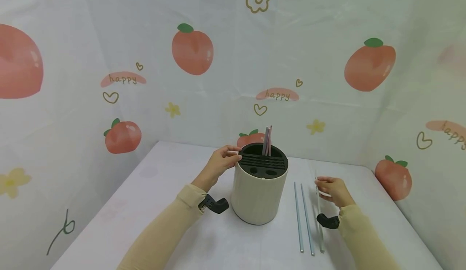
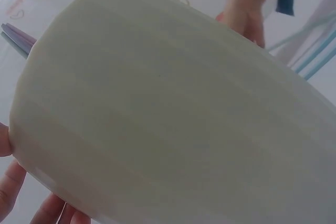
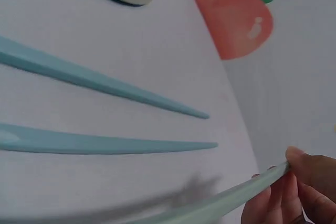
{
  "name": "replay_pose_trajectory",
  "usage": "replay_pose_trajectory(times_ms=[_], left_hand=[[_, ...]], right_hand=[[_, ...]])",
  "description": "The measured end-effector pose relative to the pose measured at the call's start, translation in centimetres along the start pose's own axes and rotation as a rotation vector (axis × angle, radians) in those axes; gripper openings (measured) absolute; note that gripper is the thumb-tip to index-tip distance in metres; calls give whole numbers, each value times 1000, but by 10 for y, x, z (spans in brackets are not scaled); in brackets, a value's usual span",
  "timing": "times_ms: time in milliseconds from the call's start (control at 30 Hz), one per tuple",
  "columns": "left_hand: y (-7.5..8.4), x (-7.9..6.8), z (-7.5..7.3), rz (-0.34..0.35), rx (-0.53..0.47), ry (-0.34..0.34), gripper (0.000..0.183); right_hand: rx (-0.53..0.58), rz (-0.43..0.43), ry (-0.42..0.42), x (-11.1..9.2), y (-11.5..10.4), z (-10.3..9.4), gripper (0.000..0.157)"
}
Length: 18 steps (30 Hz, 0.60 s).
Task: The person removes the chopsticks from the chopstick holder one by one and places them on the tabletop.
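- Lifting seems the step: right hand (image 1: 336,190) pinches the pale-green chopstick (image 1: 318,205) toward the tabletop's right edge.
- Left hand (image 1: 219,162), fingers spread, touches the holder (image 1: 259,197).
- Next probably needs a steady raise.

A cream, round utensil holder (image 1: 259,197) with a black slotted top stands upright on the desk (image 1: 174,160), purple and pink sticks (image 1: 266,140) rising from its far compartment. Right of the holder lie two light-blue, tapered chopsticks (image 3: 110,85), side by side; farther right, a pale-green, tapered chopstick (image 3: 231,196) tilts, thin end raised.
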<state>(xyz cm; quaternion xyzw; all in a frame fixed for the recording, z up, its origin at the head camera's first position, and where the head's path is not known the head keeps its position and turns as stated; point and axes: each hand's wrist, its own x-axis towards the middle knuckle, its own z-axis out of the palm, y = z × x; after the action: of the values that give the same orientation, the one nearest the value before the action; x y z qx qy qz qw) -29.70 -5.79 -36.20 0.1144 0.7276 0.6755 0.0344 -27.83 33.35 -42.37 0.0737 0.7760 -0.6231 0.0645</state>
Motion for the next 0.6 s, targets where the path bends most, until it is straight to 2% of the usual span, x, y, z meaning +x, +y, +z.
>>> replay_pose_trajectory(times_ms=[133, 267, 600], left_hand=[[1, 0, 1, 1, -5, 4, 31], [0, 0, 2, 0, -1, 1, 32], [5, -3, 0, 1, 6, -7, 33]], right_hand=[[-45, 75, 8, 3, 20, 8, 45], [-103, 59, 34, 7, 31, 13, 38], [-152, 79, 88, 14, 36, 23, 26]])
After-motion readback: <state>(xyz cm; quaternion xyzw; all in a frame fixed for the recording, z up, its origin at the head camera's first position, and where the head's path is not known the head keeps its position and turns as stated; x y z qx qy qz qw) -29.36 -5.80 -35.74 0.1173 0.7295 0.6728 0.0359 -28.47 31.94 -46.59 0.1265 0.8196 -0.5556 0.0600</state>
